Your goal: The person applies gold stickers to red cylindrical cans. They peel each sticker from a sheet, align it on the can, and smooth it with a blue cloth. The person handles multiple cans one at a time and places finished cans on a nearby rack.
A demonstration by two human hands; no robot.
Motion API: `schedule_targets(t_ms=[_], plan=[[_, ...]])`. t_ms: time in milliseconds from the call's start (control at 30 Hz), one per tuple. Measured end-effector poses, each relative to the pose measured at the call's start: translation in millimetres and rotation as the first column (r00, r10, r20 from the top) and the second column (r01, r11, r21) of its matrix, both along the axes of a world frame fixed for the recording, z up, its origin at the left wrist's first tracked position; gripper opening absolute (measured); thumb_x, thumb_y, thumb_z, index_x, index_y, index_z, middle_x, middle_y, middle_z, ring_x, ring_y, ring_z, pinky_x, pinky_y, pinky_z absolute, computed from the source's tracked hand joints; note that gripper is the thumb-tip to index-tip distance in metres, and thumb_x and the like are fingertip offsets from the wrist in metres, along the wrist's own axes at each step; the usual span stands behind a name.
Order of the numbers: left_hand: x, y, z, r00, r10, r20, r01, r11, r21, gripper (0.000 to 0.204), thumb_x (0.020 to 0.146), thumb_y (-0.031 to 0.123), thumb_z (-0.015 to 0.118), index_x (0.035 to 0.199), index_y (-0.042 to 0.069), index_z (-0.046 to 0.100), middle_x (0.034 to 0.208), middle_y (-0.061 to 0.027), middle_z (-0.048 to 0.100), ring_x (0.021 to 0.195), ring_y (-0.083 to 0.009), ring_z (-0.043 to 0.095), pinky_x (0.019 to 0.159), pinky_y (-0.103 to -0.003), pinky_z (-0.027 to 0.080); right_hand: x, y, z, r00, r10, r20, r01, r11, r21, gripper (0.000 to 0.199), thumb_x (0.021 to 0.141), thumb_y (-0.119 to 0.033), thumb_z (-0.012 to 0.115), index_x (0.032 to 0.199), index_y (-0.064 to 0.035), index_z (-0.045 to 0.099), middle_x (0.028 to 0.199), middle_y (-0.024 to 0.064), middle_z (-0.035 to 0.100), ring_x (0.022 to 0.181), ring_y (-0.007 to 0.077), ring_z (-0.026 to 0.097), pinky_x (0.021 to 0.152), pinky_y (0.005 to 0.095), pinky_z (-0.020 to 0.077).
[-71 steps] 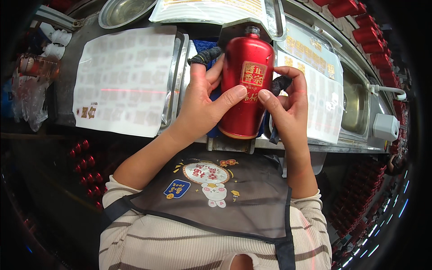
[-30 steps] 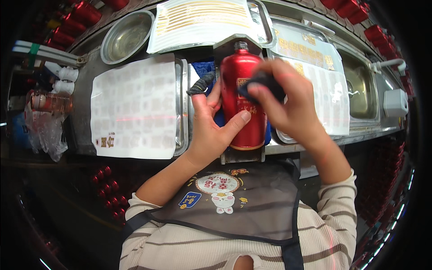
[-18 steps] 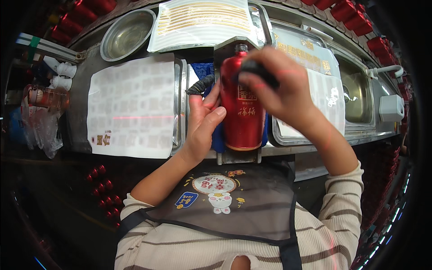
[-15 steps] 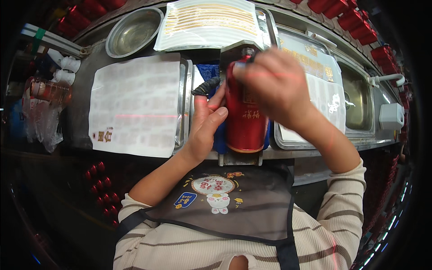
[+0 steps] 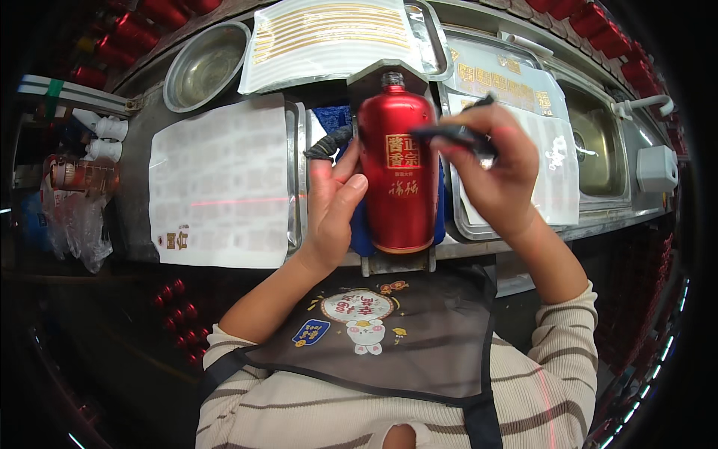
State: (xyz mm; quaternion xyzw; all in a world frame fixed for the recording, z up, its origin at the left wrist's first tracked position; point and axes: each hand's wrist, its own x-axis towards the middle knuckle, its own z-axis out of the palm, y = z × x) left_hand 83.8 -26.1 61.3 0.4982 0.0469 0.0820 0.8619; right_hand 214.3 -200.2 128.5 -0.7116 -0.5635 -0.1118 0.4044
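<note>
**Bottle seated neck-away, right hand with dark pad at label edge**

Nearest: brown apron [image 5: 411,352], just short of the table [image 5: 136,142]. Red bottle [image 5: 400,213] lies on its back in a metal cradle [image 5: 396,264], blue cloth [image 5: 364,236] showing beside it.

Left hand [image 5: 333,206]: half open, cupped along the bottle's left side, thumb lifted, no grip closed around it. Dark wrap [image 5: 329,142] on one finger. Right hand [image 5: 497,157]: closed in a pinch on a dark pad [image 5: 458,136], tip over the right edge of the gold square label [image 5: 403,151]. Can't tell if it's touching.

Technique, my read: brace the bottle with the left hand so it can't roll in the cradle. Pad flat, not edge-on; light, even pressure, middle outward. Don't snag the label corners.

Flanking: white sheet [image 5: 217,179] left, patterned sheet [image 5: 523,161] right, both over metal trays. Farther: metal bowl [image 5: 206,67], gold-striped sheet [image 5: 329,37].
</note>
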Motion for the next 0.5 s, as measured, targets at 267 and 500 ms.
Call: schedule_targets(t_ms=[267, 500], plan=[[-30.8, 2.6, 41.0, 0.988, -0.079, 0.129, -0.061, 0.578, 0.814, 0.107, 0.078, 0.019, 0.076, 0.155, -0.001, 0.004, 0.162, -0.0332, 0.005, 0.153, -0.0395, 0.011, 0.122, -0.049, 0.01, -8.4, 13.2, -7.8, 0.821, -0.027, -0.57, 0.093, 0.992, 0.088, 0.008, 0.082, -0.004, 0.073, 0.086, -0.004, 0.066, 0.074, 0.0076, 0.061, 0.069, 0.0166, 0.062, 0.064, 0.0276, 0.0509], [-17.5, -23.2, 13.4, 0.995, 0.098, -0.029, -0.025, 0.511, 0.859, 0.119, 0.072, 0.031, 0.089, 0.155, -0.003, 0.01, 0.154, -0.0296, 0.03, 0.144, -0.0398, 0.035, 0.118, -0.05, 0.019, -4.7, 8.3, -18.5, 0.669, -0.064, -0.74, 0.355, 0.902, 0.243, 0.021, 0.088, -0.007, 0.073, 0.106, 0.0, 0.065, 0.089, 0.0026, 0.067, 0.085, 0.0067, 0.062, 0.075, 0.021, 0.0504]])
